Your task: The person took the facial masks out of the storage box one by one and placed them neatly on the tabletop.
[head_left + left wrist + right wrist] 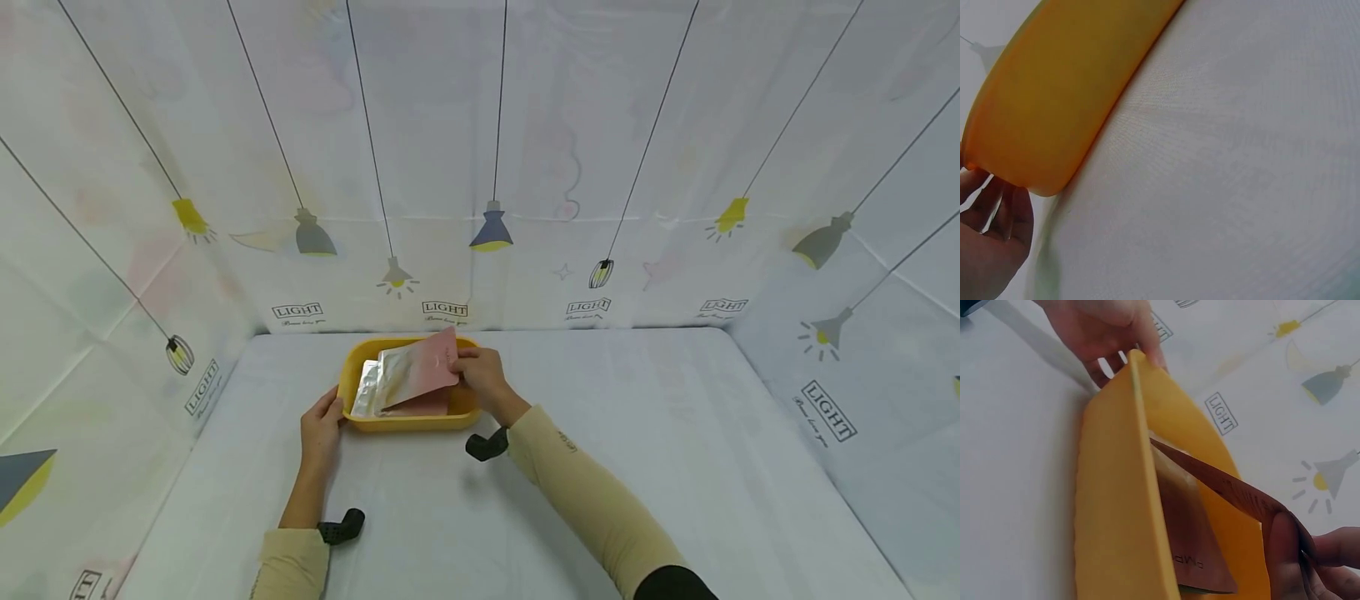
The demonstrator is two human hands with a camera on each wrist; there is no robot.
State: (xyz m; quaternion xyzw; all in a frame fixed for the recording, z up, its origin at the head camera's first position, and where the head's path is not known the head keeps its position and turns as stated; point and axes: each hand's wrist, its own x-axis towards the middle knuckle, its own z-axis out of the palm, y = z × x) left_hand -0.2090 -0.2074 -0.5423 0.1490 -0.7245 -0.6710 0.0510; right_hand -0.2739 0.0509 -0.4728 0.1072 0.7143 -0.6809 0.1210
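A yellow rectangular tub (408, 425) (1066, 94) stands on the white table. My left hand (321, 429) (1107, 325) grips its left end, thumb at the rim and fingers against the outer wall. At the right end, my right hand (486, 379) (1319, 562) pinches the edge of a flat pink and silver packet (423, 367) (1229, 484). That packet is tilted up, its left part still within the tub. Under it lie a pink packet (427, 405) (1191, 544) and a silver one (365, 390), partly covered; how many lie there I cannot tell.
The white-covered table (637, 433) stretches to the right and front of the tub. A white curtain (540, 275) printed with hanging lamps rises close behind the tub and along both sides. Dark camera mounts (342, 527) sit at the wrists.
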